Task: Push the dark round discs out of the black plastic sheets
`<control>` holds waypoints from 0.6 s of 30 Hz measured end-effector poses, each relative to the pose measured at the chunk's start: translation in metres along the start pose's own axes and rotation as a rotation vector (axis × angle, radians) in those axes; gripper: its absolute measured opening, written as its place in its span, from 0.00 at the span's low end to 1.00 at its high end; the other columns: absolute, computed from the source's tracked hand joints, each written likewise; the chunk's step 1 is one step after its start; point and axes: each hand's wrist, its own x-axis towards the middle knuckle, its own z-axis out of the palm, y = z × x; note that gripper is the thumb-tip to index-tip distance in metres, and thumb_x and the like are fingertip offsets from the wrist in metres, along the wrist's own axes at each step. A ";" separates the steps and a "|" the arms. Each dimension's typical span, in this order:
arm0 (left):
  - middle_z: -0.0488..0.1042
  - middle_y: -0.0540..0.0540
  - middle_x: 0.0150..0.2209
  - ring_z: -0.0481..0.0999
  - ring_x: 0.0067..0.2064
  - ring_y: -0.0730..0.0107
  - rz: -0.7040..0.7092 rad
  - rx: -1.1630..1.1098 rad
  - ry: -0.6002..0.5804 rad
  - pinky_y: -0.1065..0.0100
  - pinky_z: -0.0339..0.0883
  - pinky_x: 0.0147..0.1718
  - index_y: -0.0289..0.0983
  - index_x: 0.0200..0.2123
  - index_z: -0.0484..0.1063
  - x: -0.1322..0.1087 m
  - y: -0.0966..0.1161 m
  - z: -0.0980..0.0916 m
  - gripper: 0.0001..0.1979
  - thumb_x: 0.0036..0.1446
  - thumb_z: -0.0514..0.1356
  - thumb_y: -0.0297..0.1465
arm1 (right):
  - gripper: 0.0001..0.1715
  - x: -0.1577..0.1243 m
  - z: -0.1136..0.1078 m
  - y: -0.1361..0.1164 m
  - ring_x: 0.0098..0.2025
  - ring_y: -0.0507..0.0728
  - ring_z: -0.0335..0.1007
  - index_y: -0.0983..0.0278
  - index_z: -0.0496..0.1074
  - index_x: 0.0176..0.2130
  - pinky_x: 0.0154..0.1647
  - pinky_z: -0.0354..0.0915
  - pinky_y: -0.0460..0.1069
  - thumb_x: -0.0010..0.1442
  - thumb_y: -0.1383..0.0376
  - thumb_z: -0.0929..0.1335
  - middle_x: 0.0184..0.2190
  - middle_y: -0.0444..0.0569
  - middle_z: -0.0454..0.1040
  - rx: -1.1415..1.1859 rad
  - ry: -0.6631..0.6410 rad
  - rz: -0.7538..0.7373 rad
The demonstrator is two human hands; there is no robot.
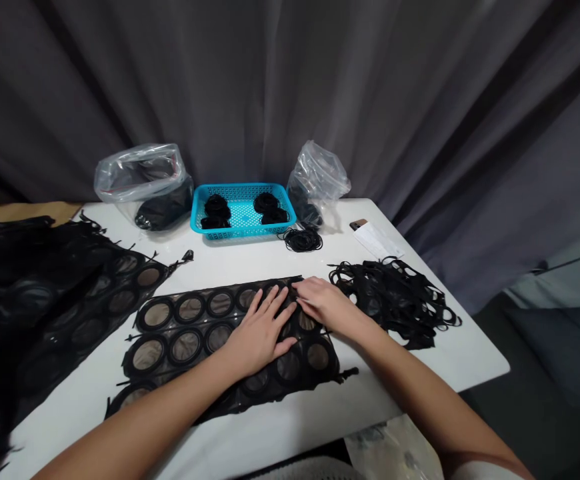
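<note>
Black mesh sheet (170,347), set with rows of round rings, lying flat on the white table (435,353) at near centre. The left hand (259,330) is pressing on the sheet, fingers spread; the right hand (323,303) is resting on its far right part, fingers close together, any pinch impossible to tell. To the right, a heap of black cut rings (395,300) is lying; to the left, further mesh sheets (45,300) are piling up. Farther back, a blue plastic basket (240,190) holding black coils (216,207) is standing between two clear plastic bags (140,177) (317,177).
</note>
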 end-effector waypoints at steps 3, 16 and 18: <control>0.51 0.35 0.70 0.47 0.71 0.47 0.007 0.000 0.004 0.44 0.42 0.67 0.36 0.65 0.59 0.001 -0.001 0.001 0.31 0.65 0.59 0.43 | 0.07 0.005 -0.006 0.004 0.45 0.63 0.70 0.64 0.70 0.40 0.48 0.61 0.55 0.64 0.72 0.63 0.40 0.57 0.77 -0.335 -0.002 0.093; 0.51 0.39 0.71 0.46 0.71 0.42 0.108 -0.044 -0.058 0.41 0.46 0.65 0.45 0.66 0.60 -0.028 0.022 -0.009 0.29 0.64 0.60 0.44 | 0.09 -0.058 -0.003 -0.019 0.44 0.58 0.72 0.61 0.70 0.36 0.47 0.64 0.52 0.66 0.62 0.63 0.42 0.49 0.78 0.469 0.095 0.325; 0.49 0.40 0.71 0.45 0.71 0.42 0.109 -0.037 -0.057 0.41 0.45 0.66 0.46 0.67 0.59 -0.031 0.023 -0.006 0.30 0.64 0.60 0.44 | 0.09 -0.060 0.003 -0.024 0.45 0.58 0.71 0.61 0.69 0.34 0.49 0.64 0.52 0.66 0.62 0.63 0.42 0.49 0.76 0.497 0.099 0.300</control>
